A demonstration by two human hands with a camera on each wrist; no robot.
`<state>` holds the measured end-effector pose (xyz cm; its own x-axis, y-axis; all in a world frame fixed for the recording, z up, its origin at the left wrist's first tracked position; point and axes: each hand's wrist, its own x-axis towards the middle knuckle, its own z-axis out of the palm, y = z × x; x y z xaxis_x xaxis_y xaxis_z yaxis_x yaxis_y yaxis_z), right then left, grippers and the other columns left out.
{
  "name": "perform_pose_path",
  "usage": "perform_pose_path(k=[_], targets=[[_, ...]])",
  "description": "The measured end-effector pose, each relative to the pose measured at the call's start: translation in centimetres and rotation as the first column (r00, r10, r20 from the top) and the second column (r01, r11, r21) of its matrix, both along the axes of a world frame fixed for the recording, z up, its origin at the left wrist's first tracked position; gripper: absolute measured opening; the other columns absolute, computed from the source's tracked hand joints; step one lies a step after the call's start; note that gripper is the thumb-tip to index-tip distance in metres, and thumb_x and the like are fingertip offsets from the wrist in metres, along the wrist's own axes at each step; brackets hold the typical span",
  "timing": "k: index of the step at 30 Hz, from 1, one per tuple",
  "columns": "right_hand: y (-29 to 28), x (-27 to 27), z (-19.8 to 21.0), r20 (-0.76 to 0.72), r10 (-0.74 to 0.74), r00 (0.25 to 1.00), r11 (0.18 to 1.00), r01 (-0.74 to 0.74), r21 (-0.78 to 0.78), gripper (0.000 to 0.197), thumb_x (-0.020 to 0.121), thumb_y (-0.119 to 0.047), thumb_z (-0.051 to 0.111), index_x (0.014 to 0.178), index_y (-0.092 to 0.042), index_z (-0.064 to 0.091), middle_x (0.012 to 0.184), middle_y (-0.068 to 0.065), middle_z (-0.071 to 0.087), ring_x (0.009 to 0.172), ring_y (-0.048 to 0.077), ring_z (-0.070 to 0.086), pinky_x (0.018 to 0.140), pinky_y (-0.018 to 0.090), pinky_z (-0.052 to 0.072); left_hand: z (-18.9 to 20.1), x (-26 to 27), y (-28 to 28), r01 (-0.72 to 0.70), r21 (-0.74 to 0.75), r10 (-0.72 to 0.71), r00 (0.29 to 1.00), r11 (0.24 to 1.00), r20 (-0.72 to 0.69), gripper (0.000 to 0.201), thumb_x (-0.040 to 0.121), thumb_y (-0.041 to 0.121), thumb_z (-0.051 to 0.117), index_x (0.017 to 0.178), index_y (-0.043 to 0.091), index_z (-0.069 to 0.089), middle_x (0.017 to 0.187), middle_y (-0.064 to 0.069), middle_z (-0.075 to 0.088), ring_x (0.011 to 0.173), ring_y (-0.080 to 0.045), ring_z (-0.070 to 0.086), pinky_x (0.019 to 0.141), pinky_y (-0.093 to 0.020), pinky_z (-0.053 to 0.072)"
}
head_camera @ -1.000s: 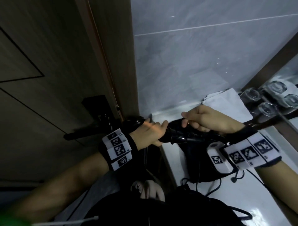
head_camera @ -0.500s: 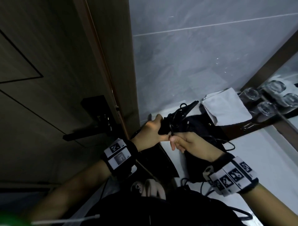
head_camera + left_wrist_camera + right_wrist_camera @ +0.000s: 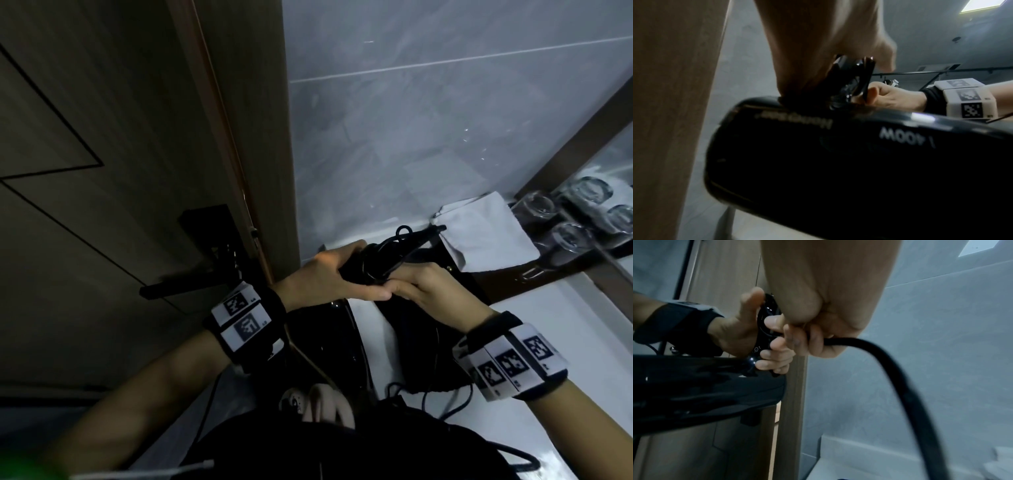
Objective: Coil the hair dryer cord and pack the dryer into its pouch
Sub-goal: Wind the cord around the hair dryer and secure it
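Now, white surface (image 3: 582, 342) spread out below both hands, black pouch (image 3: 421, 346) lying on it right under the right hand (image 3: 431, 291). Glossy black hair dryer (image 3: 838, 162) held up off the surface, body hanging beneath the left hand (image 3: 325, 274), fingers wrapped round its handle. Right hand pressed up against the left, curled tight on the black cord (image 3: 890, 360), which arcs away downward from that fist. Loops of cord bunched just beyond the left knuckles. White cloth (image 3: 486, 236) further out past the right hand.
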<state>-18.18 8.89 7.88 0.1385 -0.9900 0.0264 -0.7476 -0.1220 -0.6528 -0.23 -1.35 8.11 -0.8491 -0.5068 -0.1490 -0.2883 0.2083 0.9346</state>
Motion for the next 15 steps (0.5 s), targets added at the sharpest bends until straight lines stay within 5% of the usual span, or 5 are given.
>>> perform_pose_path(k=[1, 4, 8, 12, 15], targets=[[0.1, -0.2, -0.2, -0.015, 0.011, 1.000, 1.000, -0.010, 0.015, 0.015, 0.091, -0.028, 0.056, 0.084, -0.016, 0.064, 0.065, -0.019, 0.052, 0.066, 0.000, 0.053, 0.064, 0.019, 0.039, 0.0, -0.2, 0.0, -0.032, -0.019, 0.031, 0.999, 0.999, -0.026, 0.044, 0.066, 0.044, 0.077, 0.098, 0.022, 0.057, 0.092, -0.004, 0.064, 0.091, -0.019, 0.061, 0.088, -0.039, 0.049], [0.4, -1.4, -1.2, 0.034, -0.016, 0.999, 0.977, 0.008, 0.214, 0.012, 0.096, -0.024, 0.050, 0.095, -0.016, 0.058, 0.050, -0.011, 0.050, 0.049, 0.005, 0.051, 0.058, 0.018, 0.039, 0.0, -0.1, -0.4, -0.182, -0.014, 0.177, 0.970, 0.983, -0.164, 0.031, 0.073, 0.021, 0.073, 0.086, 0.047, 0.062, 0.075, 0.023, 0.066, 0.071, 0.010, 0.059, 0.071, -0.009, 0.046], [1.4, -3.7, -1.0, 0.345, -0.112, 0.932, 0.945, -0.008, 0.327, 0.029, 0.096, -0.019, 0.040, 0.080, -0.004, 0.060, 0.045, -0.004, 0.043, 0.042, 0.015, 0.047, 0.052, 0.020, 0.039, 1.1, 0.2, -1.2, -0.312, -0.041, 0.293, 0.923, 0.949, -0.251, 0.040, 0.073, 0.020, 0.072, 0.081, 0.058, 0.058, 0.072, 0.019, 0.064, 0.071, 0.000, 0.060, 0.073, -0.021, 0.053], [1.3, -4.7, 0.0, 0.398, -0.068, 0.915, 0.941, -0.074, 0.330, 0.047, 0.098, -0.034, 0.031, 0.067, -0.013, 0.061, 0.048, -0.006, 0.038, 0.049, 0.010, 0.035, 0.055, 0.015, 0.033, 2.3, 0.3, -0.7, -0.314, -0.225, 0.246, 0.926, 0.922, -0.286, 0.028, 0.063, 0.029, 0.067, 0.081, 0.046, 0.053, 0.066, 0.017, 0.060, 0.065, 0.008, 0.056, 0.067, -0.015, 0.047], [0.3, -4.8, 0.2, 0.256, -0.104, 0.961, 0.922, -0.003, 0.387, 0.041, 0.096, -0.032, 0.047, 0.063, -0.009, 0.056, 0.046, -0.003, 0.036, 0.045, 0.010, 0.031, 0.047, 0.013, 0.029, 2.8, 0.7, -0.5, -0.067, -0.454, -0.022, 0.982, 0.888, -0.188, 0.029, 0.063, 0.026, 0.065, 0.088, 0.014, 0.060, 0.065, 0.003, 0.056, 0.060, -0.011, 0.054, 0.063, -0.028, 0.050]])
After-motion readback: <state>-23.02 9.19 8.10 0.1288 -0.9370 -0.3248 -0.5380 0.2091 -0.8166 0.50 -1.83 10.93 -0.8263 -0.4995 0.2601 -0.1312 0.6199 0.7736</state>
